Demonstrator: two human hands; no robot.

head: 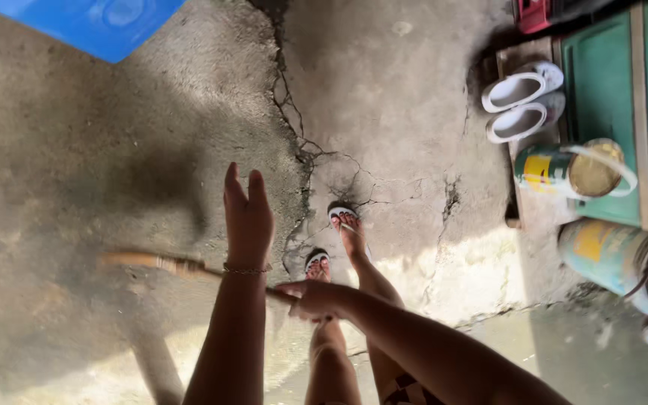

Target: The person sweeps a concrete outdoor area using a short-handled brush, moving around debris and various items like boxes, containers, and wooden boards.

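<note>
My left hand (247,217) is raised flat above the concrete floor with its fingers stretched out and together, holding nothing. A thin chain bracelet circles its wrist. My right hand (313,298) is closed around one end of a wooden stick (151,262). The stick runs to the left, passes behind my left wrist, and is blurred. A band of binding wraps it near the middle. Below the hands are my two feet in dark sandals with white straps (333,240).
The concrete floor has a long crack (298,142) running down its middle. A blue plastic container (91,22) is at the top left. At the right are a pair of white sandals (523,101), two tins (571,171) and a green wooden panel (624,90).
</note>
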